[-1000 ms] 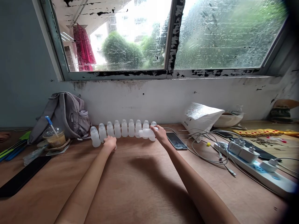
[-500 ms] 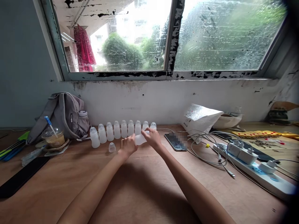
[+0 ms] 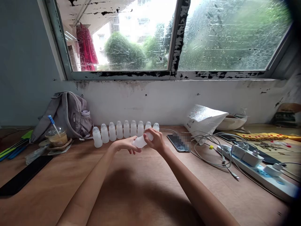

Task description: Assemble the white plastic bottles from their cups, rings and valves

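Note:
A frosted white baby bottle (image 3: pixel 139 142) is tilted above the table between my hands, its base toward the left. My right hand (image 3: pixel 155 139) is closed around its upper end, where a clear domed part shows among the fingers. My left hand (image 3: pixel 127 144) holds the base between thumb and forefinger, the other fingers hanging loosely below. Behind my hands several similar baby bottles (image 3: pixel 112 131) stand upright in a row, with clear domed caps. My hands partly cover the right half of that row.
Left are a grey backpack (image 3: pixel 68 116), an iced drink cup (image 3: pixel 57 136) and a black flat case (image 3: pixel 23 175). Right of my hands lie a phone (image 3: pixel 177 143), tangled white cables (image 3: pixel 207 160), a white pouch (image 3: pixel 203 119) and a power strip (image 3: pixel 256 171). A window wall stands behind.
My left hand has loosened from a full grip to a lighter hold at the bottle's base. The clear cap that stood on the table left of my hands no longer shows.

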The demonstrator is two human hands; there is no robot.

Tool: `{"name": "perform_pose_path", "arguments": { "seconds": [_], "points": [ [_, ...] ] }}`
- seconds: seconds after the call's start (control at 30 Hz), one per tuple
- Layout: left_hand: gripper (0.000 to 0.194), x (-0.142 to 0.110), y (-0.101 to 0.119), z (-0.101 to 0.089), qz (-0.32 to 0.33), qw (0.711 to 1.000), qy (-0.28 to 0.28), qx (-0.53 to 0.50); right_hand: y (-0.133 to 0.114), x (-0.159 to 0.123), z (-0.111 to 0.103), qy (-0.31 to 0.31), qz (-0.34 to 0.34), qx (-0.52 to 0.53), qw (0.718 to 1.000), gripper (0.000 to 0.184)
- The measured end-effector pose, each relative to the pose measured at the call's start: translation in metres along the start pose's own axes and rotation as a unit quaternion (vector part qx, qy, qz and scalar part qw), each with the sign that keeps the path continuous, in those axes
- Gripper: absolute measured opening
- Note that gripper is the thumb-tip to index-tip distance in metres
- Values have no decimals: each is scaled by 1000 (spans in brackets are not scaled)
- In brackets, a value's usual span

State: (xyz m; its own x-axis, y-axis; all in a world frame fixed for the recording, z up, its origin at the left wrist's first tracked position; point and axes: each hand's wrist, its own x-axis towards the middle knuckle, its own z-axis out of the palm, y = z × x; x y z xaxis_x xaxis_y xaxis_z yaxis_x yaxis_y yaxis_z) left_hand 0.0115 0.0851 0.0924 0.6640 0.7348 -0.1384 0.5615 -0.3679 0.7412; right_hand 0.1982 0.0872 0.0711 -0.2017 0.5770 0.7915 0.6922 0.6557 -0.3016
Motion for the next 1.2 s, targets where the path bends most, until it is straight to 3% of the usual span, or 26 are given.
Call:
{"name": "perform_pose_path", "arguments": {
  "seconds": [0.13, 0.3, 0.5, 0.7, 0.9, 1.03, 1.2],
  "points": [
    [58, 0, -14, -11, 36, 996, 78, -38, 9, 3, 6, 18, 115, -38, 992, 29],
    [45, 3, -22, -16, 58, 984, 168, -18, 24, 6, 10, 27, 199, -14, 980, 36],
    [28, 7, -21, -12, 83, 974, 212, -13, 24, 9, 8, 21, 252, 41, 967, 40],
    [24, 5, -19, -12, 88, 972, 213, 51, 28, 8, 8, 12, 269, 57, 961, 39],
    [47, 10, -22, -10, 47, 983, 179, -17, 28, 7, 8, 9, 264, 73, 962, 40],
    [57, 17, -32, -7, 28, 976, 214, -39, 26, 5, 9, 16, 257, 96, 961, 41],
    [54, 22, -40, -7, 7, 962, 270, -49, 30, 4, 14, 1, 275, 110, 955, 39]
  ]
}}
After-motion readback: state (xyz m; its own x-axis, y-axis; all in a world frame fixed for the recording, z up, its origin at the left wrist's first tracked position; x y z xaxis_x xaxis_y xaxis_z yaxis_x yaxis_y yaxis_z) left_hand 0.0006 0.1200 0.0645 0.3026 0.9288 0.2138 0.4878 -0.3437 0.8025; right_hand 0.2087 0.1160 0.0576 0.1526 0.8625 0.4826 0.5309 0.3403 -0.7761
